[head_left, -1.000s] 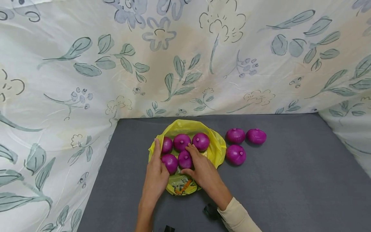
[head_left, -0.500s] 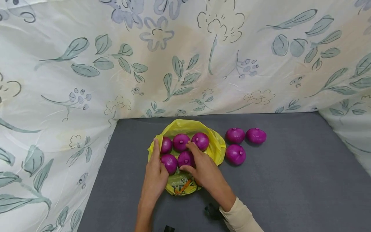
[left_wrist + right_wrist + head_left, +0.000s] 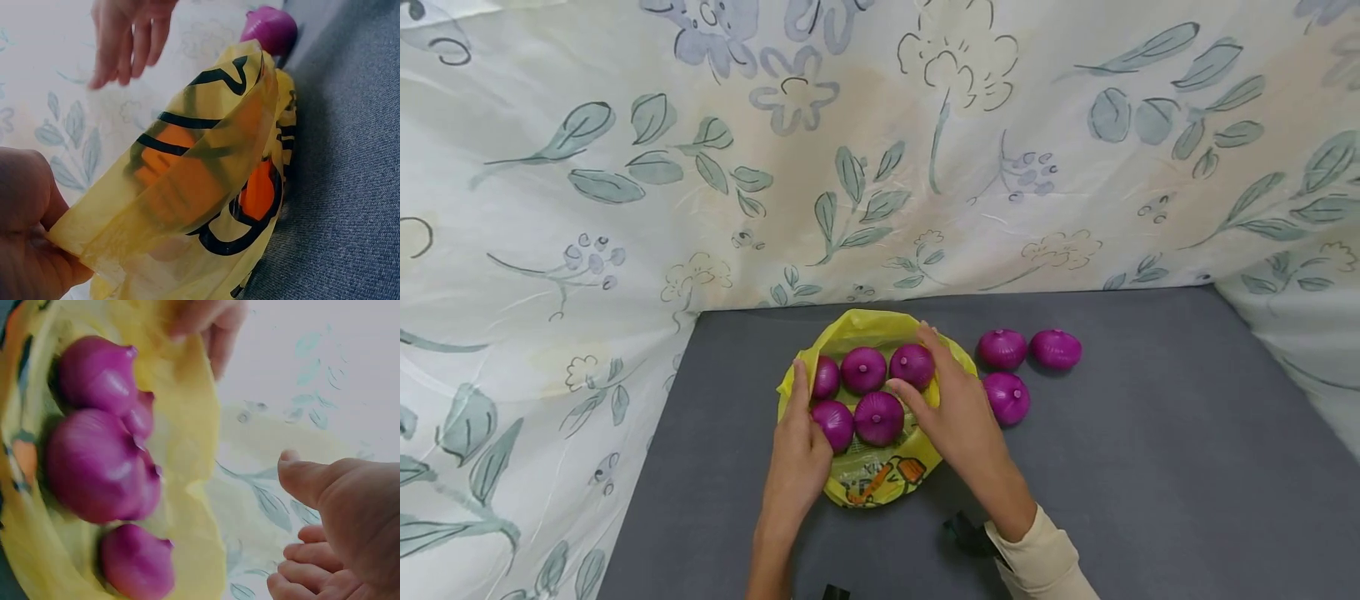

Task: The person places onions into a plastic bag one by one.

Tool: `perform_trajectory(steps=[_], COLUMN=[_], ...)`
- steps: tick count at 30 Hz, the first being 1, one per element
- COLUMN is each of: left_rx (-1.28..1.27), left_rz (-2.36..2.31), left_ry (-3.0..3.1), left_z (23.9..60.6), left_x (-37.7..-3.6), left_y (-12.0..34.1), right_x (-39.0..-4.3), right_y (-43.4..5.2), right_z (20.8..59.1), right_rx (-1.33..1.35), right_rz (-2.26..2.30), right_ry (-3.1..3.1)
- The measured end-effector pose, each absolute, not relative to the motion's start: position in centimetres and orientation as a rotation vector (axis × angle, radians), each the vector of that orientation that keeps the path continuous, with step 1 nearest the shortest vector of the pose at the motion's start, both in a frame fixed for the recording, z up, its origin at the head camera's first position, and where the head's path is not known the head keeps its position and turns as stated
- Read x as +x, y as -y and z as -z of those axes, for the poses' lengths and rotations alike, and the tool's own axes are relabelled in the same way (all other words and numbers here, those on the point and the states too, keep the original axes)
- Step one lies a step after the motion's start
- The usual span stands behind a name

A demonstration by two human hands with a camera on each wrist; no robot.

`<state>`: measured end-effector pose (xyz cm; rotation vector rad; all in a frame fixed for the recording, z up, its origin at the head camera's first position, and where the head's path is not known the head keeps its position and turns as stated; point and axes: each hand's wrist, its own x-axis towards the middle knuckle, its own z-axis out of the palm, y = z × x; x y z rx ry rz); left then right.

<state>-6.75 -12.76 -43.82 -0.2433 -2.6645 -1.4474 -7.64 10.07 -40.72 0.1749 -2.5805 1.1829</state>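
On the grey table [image 3: 1150, 467], in front of a flowered cloth [image 3: 625, 208], lies one yellow bag [image 3: 880, 483] with five purple onions [image 3: 878, 417] on it: three in the far row, two in the near row. Three more onions [image 3: 1006, 397] sit on the bare table just to the right of the bag, two behind and one in front. The left hand [image 3: 797, 454] lies along the bag's left edge, and the left wrist view shows it pinching the bag's rim between thumb and fingers. The right hand [image 3: 962, 417] hovers over the bag's right side with fingers spread and relaxed, holding nothing, just beside the far-right onion in the bag.
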Motion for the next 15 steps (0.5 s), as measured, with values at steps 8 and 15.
perform_trajectory(steps=[8, 15], left_rx=[-0.248, -0.268], left_rz=[1.434, 1.426], left_ry=[2.666, 2.661], left_z=[44.0, 44.1], left_x=[-6.6, -6.8], left_y=[13.2, 13.5], right_x=[-7.7, -7.7], right_y=[-11.9, -14.5], right_z=[39.8, 39.7], right_rx=[0.060, -0.019], right_rz=[-1.172, -1.132], right_ry=[2.490, 2.352])
